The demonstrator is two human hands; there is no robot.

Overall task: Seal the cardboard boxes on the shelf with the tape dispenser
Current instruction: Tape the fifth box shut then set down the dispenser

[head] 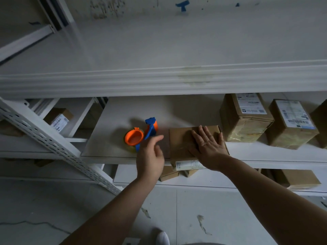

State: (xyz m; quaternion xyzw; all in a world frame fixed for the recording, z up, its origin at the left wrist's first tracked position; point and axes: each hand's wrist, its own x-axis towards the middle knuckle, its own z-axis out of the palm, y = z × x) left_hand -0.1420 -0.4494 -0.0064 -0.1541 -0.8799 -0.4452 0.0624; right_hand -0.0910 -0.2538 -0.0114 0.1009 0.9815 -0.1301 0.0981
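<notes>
Left hand point(150, 156) relaxed, right hand point(208, 147) flat

Bright orange and blue on the tape dispenser point(139, 134), plain brown on the cardboard box point(182, 138), white shelf point(115, 117) all round, and white labels point(293, 114) striped with dark barcodes over there.

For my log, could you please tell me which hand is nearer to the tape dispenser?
Left. The left hand is just beside the tape dispenser; the right hand lies flat on the cardboard box further right.
</notes>
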